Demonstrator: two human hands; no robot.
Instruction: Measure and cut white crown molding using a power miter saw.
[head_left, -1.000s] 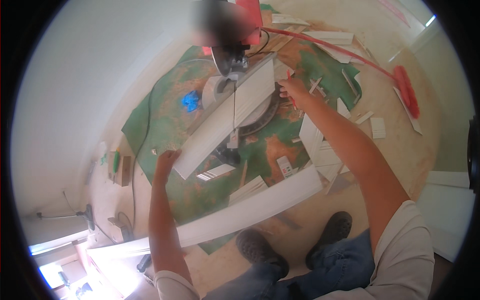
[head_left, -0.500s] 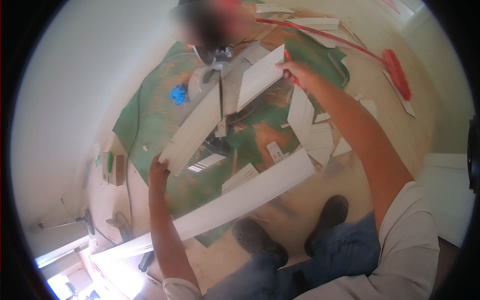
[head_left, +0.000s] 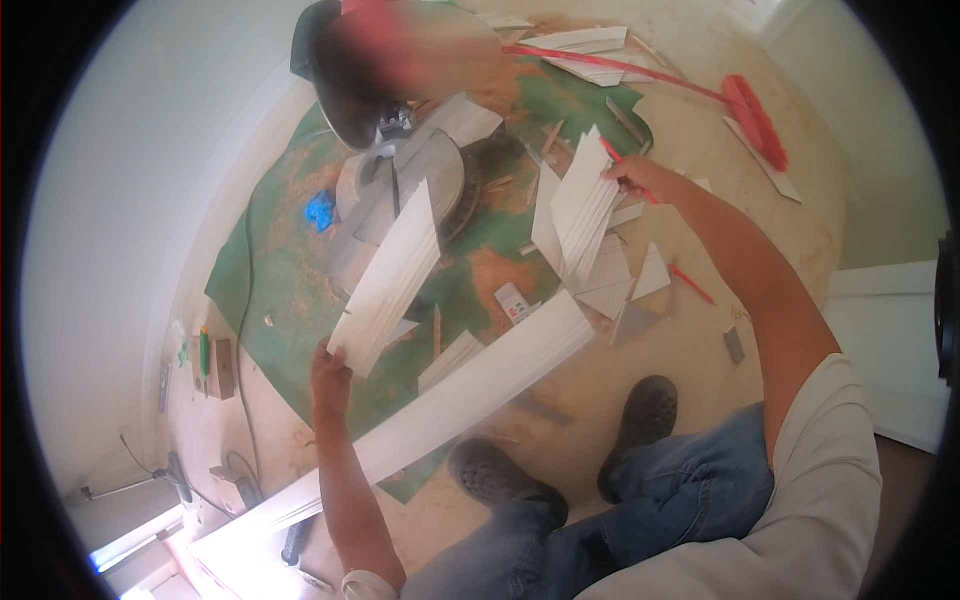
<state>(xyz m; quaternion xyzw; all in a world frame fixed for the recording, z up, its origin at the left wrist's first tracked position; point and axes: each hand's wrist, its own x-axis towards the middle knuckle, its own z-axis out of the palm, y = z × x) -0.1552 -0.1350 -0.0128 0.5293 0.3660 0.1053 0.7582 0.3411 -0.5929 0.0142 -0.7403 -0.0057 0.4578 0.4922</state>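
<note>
My left hand (head_left: 331, 374) grips the lower end of a white grooved molding piece (head_left: 388, 275) with an angled upper end, held tilted at the left of the saw (head_left: 408, 175). My right hand (head_left: 640, 180) is closed on a second angled white molding piece (head_left: 580, 205), along with a slim red pencil-like stick (head_left: 610, 150). This piece is off to the right of the saw, over loose offcuts. The saw's upper part is blurred in the picture, and its round grey table shows between the two pieces.
A long white board (head_left: 480, 380) lies across the floor before my feet. Scattered offcuts (head_left: 650, 270) lie right on the green sheet (head_left: 270, 300) and floor. A red broom (head_left: 755, 120) lies behind, a blue crumpled item (head_left: 319, 210) beside the saw, a cable (head_left: 247, 300) along the left, near the wall.
The molding that spanned the saw is now in two separate pieces. My right hand has carried its piece off the saw to the right; my left piece has moved toward me and tilted.
</note>
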